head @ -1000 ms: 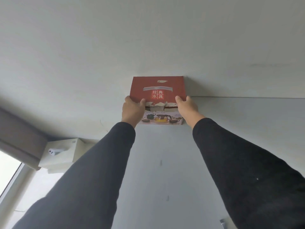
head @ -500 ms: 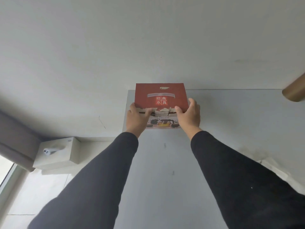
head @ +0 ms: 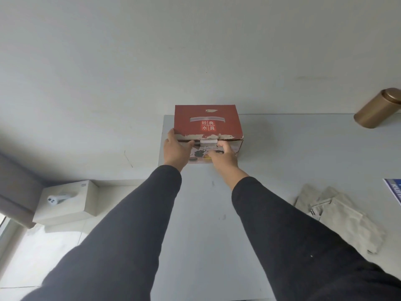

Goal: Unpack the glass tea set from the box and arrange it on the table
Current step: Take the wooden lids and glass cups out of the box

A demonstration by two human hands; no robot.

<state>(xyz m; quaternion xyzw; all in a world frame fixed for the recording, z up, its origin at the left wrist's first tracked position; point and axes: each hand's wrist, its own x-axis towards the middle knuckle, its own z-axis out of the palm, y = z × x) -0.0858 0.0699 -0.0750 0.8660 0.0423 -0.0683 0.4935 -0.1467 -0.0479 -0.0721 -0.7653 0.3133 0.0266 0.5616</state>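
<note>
A red cardboard box (head: 207,122) with white Chinese characters on its lid stands closed at the far left corner of the grey table (head: 282,148), against the wall. My left hand (head: 176,149) grips the box's front left corner at the lid edge. My right hand (head: 223,157) lies on the front face, its fingers curled at the white tab under the middle of the lid. The tea set is hidden inside the box.
A brass-coloured canister (head: 378,110) stands at the far right of the table. A folded grey cloth (head: 338,216) lies at the right, with a blue-edged item (head: 393,192) cut off by the frame. Left of the table, a white box (head: 67,199) carries a small white remote.
The view has tilted down, showing more of the table. My right hand has moved from the box's right front corner to the middle tab on the front. My left hand stays at the left corner.
</note>
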